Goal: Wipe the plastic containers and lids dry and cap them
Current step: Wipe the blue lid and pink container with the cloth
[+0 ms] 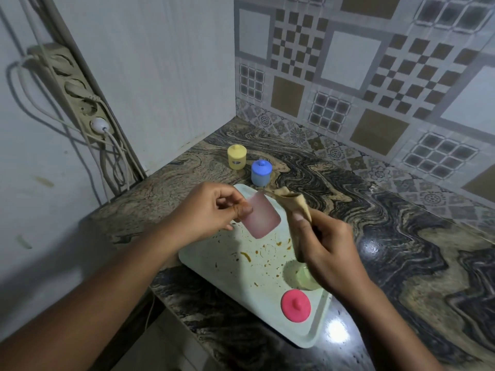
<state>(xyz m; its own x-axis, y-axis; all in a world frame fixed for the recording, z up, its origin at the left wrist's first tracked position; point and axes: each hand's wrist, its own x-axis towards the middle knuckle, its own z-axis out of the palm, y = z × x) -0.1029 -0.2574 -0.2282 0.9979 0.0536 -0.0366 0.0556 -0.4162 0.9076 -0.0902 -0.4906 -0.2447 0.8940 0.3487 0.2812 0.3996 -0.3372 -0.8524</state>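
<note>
Both hands occupied: left hand (211, 210) pinches the pink container (261, 216), right hand (326, 247) grips the cloth (292, 202), which should sweep its inside before the pink lid (295, 305) near the right wrist goes on

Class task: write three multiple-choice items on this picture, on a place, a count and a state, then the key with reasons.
1. The pink lid lies: A on the tray; B on a shelf; C in a sink.
2. Capped containers standing on the counter: A one; B two; C four.
3. The pink container in the left hand is: A capped; B uncapped; C broken.
Key: 1 A, it rests on the tray's near corner. 2 B, the yellow container and blue container wear lids. 3 B, it bears no lid.
</note>
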